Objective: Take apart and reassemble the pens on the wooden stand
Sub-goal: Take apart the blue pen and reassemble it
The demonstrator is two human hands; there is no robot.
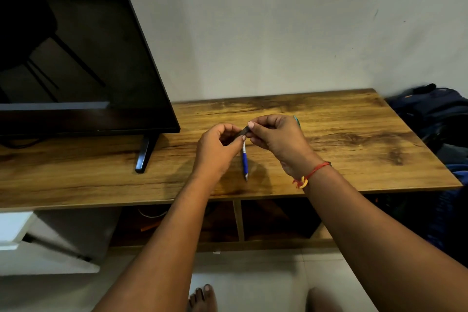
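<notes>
Above the wooden stand [342, 134] my left hand [217, 149] and my right hand [276, 139] meet, both pinching a short dark pen [244, 131] between thumb and fingertips. Most of that pen is hidden inside my fingers. Below the hands a blue and white pen [245, 162] lies on the stand, tip pointing toward me. A teal thing [296, 120] peeks out behind my right hand; what it is I cannot tell.
A black television [76, 45] stands on the stand's left half, its foot [144, 154] near my left hand. Dark bags [435, 114] lie beyond the stand's right edge. Open shelves [238, 220] sit under the top. My foot [202, 297] is on the floor.
</notes>
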